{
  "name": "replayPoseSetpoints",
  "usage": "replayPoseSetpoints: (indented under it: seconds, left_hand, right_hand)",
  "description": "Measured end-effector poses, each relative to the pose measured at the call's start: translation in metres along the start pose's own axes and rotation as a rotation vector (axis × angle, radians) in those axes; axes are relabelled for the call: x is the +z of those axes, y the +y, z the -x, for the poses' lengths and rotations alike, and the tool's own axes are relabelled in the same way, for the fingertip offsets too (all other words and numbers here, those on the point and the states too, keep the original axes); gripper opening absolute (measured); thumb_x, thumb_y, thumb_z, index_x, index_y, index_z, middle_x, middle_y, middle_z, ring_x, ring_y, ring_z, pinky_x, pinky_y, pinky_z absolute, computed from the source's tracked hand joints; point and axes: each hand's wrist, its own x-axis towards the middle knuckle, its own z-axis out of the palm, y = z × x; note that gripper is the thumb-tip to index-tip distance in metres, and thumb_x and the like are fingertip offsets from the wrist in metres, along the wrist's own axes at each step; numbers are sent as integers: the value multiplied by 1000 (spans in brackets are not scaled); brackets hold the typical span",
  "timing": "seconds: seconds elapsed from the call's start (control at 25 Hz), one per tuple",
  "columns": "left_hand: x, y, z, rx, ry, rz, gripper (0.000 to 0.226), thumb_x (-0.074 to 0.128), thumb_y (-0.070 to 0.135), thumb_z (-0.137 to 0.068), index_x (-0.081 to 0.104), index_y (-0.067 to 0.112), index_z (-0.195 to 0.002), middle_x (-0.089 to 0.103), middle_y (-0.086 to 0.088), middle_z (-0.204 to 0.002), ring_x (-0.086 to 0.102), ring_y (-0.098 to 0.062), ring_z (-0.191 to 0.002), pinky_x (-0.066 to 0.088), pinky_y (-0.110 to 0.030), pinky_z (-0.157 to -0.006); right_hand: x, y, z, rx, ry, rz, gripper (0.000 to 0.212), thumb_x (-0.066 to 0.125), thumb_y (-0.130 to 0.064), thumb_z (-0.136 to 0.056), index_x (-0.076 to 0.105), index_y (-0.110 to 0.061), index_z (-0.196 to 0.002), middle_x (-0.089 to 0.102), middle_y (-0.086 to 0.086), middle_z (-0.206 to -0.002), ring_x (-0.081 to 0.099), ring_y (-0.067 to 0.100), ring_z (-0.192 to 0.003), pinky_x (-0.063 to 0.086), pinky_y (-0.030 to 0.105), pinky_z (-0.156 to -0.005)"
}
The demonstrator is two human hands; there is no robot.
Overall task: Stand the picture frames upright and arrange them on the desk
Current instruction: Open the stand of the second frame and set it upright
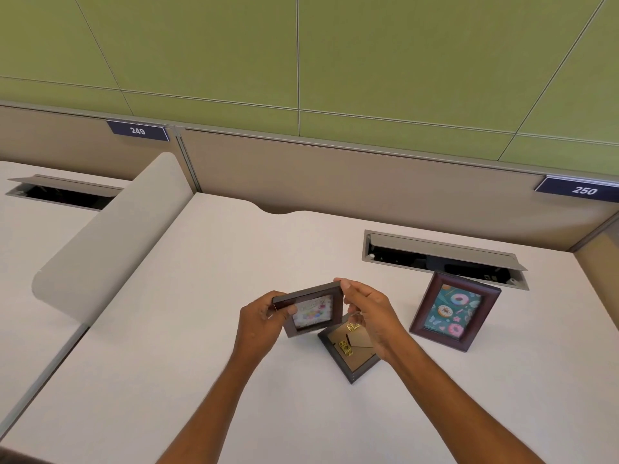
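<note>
Two hands pinch small frame (310,311) aloft: left hand (259,318) grips left edge, right hand (370,316) top-right corner; face-down frame (348,354) lies just below-right, nearer right hand.

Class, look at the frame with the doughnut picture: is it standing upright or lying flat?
Upright. The doughnut frame stands on its bottom edge on the desk, picture facing the camera, leaning slightly back.

We list a green wall panel (385,51), a beige partition (335,175), number plates 249 (138,130) and 250 (584,190), a rounded divider (114,236) and two open cable hatches (442,254).
</note>
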Motion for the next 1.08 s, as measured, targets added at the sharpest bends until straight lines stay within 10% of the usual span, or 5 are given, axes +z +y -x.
replayPoseSetpoints:
  seconds: [0.48, 0.68, 1.08]
  left_hand:
    - [9, 32, -1, -166, -137, 142, 16, 73, 27, -102, 78, 23, -117, 86, 2, -105, 82, -24, -105, 66, -31, -79]
    - [9, 35, 6, -371, -237, 110, 57, 39, 67, -106, 78, 27, -116, 85, 0, -108, 80, -22, -104, 65, -33, -81]
    - [14, 22, 11, -521, -281, 85, 81, 22, 88, -87, 77, 35, -114, 84, 0, -111, 80, -22, -105, 65, -39, -88]
  right_hand:
    - [1, 10, 0, 17, 17, 44, 47, 63, -49, -101, 75, -6, -116, 85, 9, -106, 82, 23, -90, 63, 26, -69]
    - [4, 19, 2, 51, 14, -49, 41, 65, -40, -105, 74, 0, -111, 85, 13, -100, 84, 24, -83, 63, 27, -64]
    - [9, 39, -8, 97, 62, 12, 47, 66, -52, -101, 77, -8, -114, 84, 12, -109, 82, 35, -102, 65, 54, -97]
